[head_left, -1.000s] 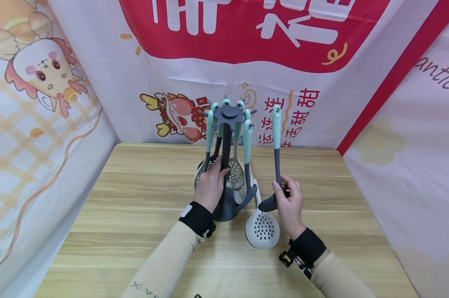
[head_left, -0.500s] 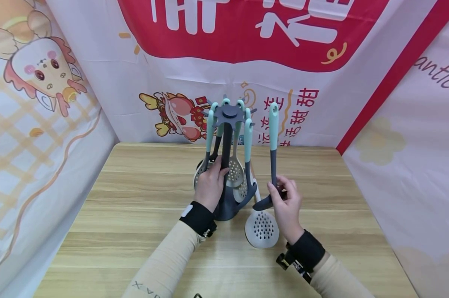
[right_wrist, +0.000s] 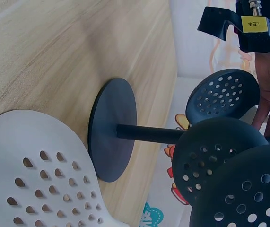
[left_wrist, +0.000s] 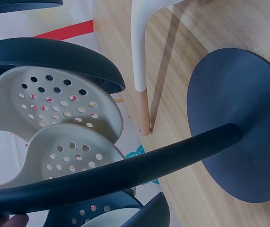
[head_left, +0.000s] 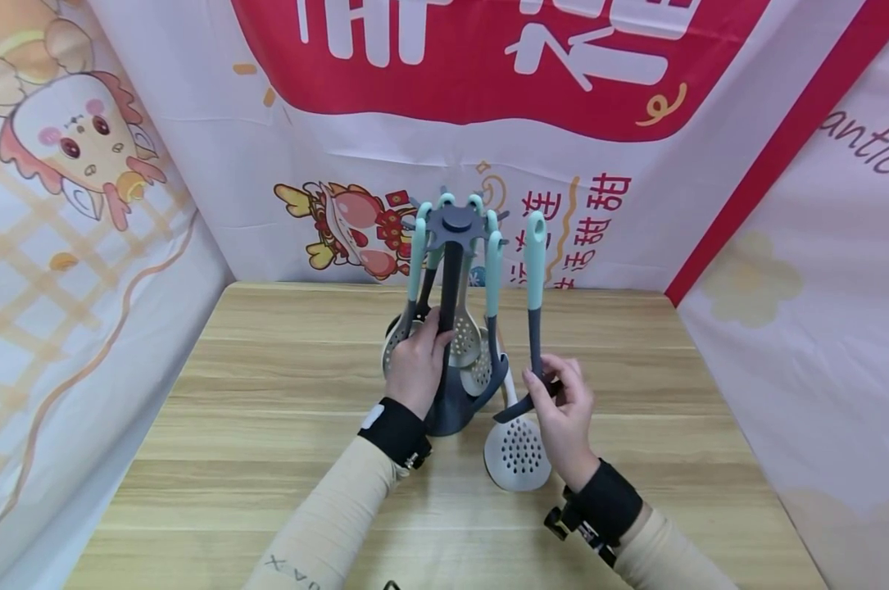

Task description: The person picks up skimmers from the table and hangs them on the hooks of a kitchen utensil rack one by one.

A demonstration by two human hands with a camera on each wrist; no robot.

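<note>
In the head view my left hand (head_left: 413, 370) grips the dark pole of a utensil stand (head_left: 456, 220). Its fingertips show at the lower left corner of the left wrist view. Mint-handled utensils hang around the stand's top, among them pale skimmers (left_wrist: 71, 97) and dark perforated ones. My right hand (head_left: 565, 418) holds a dark skimmer (head_left: 536, 270) low on its shaft, beside the head, with the mint handle pointing up. The held skimmer is just right of the stand, and its perforated head (right_wrist: 243, 198) fills the lower right of the right wrist view.
A white skimmer (head_left: 519, 455) with a wooden handle end (left_wrist: 144, 113) lies on the wooden table (head_left: 267, 393), to the right of the stand's round base (left_wrist: 241, 156). Printed cloths (head_left: 385, 147) hang behind the table and at both sides.
My right hand has moved a little left with the dark skimmer, closer to the stand, and the skimmer's head has turned. My left hand keeps its grip on the pole.
</note>
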